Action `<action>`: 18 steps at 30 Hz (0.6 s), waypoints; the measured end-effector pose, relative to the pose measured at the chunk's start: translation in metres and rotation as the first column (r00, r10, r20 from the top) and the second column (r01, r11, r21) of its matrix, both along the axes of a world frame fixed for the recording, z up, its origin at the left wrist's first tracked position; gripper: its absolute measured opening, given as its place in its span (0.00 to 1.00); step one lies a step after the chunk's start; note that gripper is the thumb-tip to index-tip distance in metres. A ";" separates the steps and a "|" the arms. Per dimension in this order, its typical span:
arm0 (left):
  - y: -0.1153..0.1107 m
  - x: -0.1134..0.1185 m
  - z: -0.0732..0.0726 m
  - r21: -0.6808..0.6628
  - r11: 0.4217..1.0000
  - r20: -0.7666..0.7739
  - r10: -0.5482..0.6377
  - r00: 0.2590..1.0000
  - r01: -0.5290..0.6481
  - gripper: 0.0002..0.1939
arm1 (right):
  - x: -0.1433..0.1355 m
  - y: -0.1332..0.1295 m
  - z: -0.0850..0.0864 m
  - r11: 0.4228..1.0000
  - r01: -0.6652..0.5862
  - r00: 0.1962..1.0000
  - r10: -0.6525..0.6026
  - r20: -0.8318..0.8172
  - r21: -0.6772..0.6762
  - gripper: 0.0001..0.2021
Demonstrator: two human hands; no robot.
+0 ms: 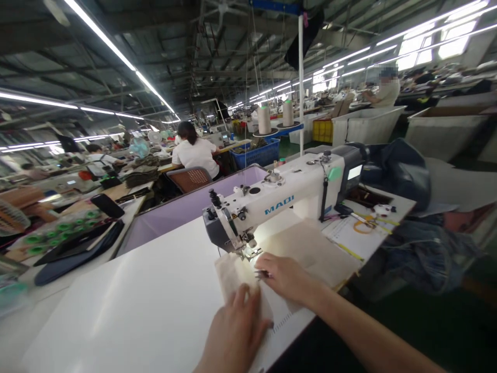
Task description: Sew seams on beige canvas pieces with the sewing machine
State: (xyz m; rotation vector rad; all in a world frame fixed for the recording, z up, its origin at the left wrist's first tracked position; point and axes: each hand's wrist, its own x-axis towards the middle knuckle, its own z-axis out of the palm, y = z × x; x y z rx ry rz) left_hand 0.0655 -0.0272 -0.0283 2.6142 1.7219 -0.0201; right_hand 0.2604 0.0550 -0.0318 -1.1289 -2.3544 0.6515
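Observation:
A white sewing machine (279,202) stands on the table, its lit needle area just beyond my hands. A beige fabric piece (232,275) lies at the presser foot (253,252). My left hand (237,324) rests on the near end of this piece, fingers laid on the cloth and thumb apart. Close to the right side of the foot, my right hand (285,280) is closed around small dark metal thread snips (262,274), mostly hidden by the fingers. A larger beige sheet (310,248) spreads under the machine arm and beyond my right wrist.
Scissors with orange handles (363,226) and a yellow tape measure (349,252) lie at the table's right. Two thread cones (264,120) stand on a rack behind. A lilac bin (166,210) borders the far edge. A seated person (198,155) works ahead.

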 end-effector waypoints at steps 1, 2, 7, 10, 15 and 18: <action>-0.008 -0.001 -0.004 -0.052 0.998 0.025 -0.023 0.999 0.024 0.25 | 0.008 -0.002 0.003 0.999 0.043 0.999 -0.043 -0.017 -0.020 0.08; -0.013 -0.004 -0.007 -0.081 0.996 0.035 -0.024 0.999 0.027 0.26 | 0.017 -0.005 0.006 0.995 0.085 0.996 -0.086 -0.027 -0.043 0.06; 0.005 -0.026 -0.008 -0.076 0.994 -0.031 0.082 0.996 -0.084 0.21 | 0.060 -0.029 0.023 0.988 0.017 0.999 -0.012 0.037 -0.157 0.05; 0.039 -0.037 0.005 0.027 0.987 -0.087 0.160 0.983 -0.159 0.20 | 0.070 -0.045 0.022 0.987 -0.027 0.988 0.050 0.143 -0.158 0.06; 0.055 -0.025 0.013 0.125 0.976 0.018 0.179 0.984 -0.180 0.17 | 0.066 -0.054 0.003 0.996 0.001 0.977 0.018 0.212 -0.090 0.06; 0.035 -0.001 0.005 0.116 0.974 0.155 -0.211 0.965 0.194 0.21 | 0.056 -0.060 -0.005 0.997 0.006 0.994 0.003 0.112 -0.078 0.04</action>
